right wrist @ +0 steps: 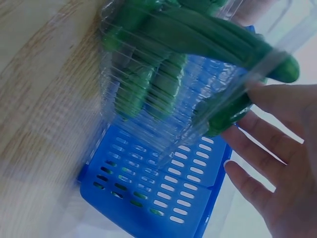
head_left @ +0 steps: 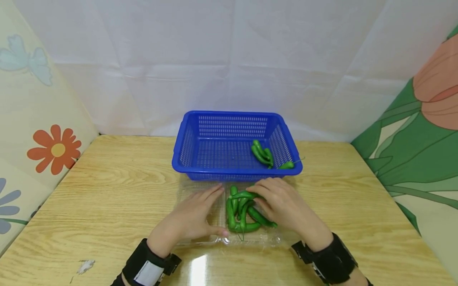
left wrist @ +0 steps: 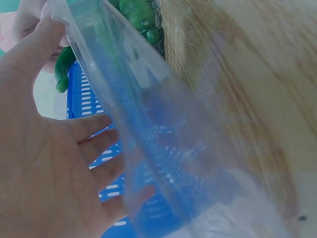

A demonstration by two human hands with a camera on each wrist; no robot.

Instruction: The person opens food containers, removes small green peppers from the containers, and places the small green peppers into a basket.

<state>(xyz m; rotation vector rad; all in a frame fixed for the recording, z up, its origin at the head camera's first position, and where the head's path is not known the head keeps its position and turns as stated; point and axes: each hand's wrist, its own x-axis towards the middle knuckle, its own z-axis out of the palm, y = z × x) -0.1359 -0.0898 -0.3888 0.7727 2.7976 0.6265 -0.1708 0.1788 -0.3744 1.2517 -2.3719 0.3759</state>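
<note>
A clear plastic clamshell box lies opened flat on the table, with several green chili peppers piled in its right half. My right hand reaches over that half, thumb and fingers pinching a green chili pepper at the box's edge. Another pepper juts past the rim in the right wrist view. Over the box's left half, my left hand has its fingers spread, the thumb at the middle fold. Its fingers are partly seen through the clear plastic in the left wrist view.
Just behind the box stands a blue slotted basket. In its right side lie a few more green chili peppers, with one pepper by the front right corner. A white cloth hangs behind the wooden table.
</note>
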